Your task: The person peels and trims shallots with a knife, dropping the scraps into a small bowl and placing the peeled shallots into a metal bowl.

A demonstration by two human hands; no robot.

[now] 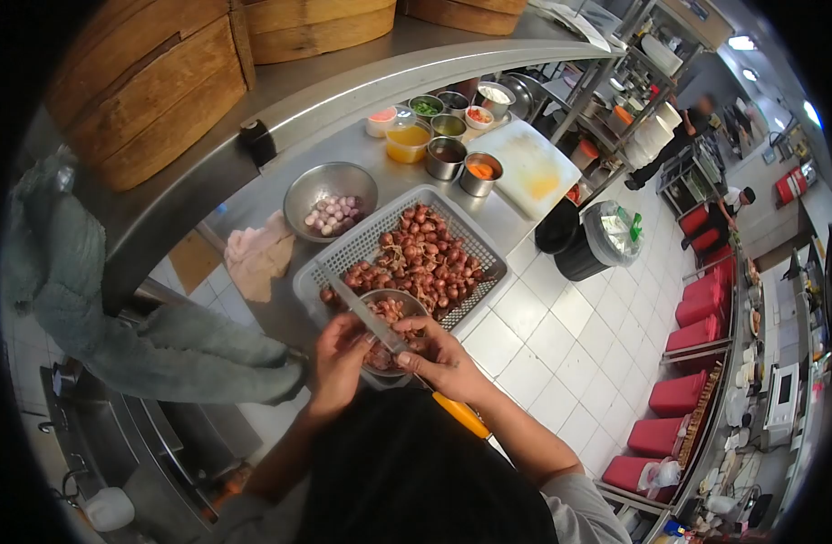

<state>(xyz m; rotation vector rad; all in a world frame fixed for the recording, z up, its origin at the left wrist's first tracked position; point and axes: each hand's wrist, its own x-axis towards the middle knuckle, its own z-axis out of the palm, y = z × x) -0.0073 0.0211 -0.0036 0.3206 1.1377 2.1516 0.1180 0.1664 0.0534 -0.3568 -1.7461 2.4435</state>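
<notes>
My right hand [443, 361] is closed around a knife with a yellow handle [461, 415]; its blade [354, 304] points up and to the left. Close by the blade, my left hand [337, 352] has its fingers pinched together, and what they hold is hidden. Under both hands sits a metal bowl [420, 300] with reddish-brown shallots or skins in it, partly covered by my fingers. This bowl rests at the near end of a grey perforated crate [501, 272] full of unpeeled shallots [425, 245]. Peeled shallots [334, 216] lie in a larger steel bowl [300, 192] to the left.
A pinkish cloth [257, 254] lies left of the crate. Behind stand several containers, among them a tub of yellow liquid [407, 142], beside a white cutting board [516, 154]. A lined bin [588, 254] is on the tiled floor at right. Two people are farther off.
</notes>
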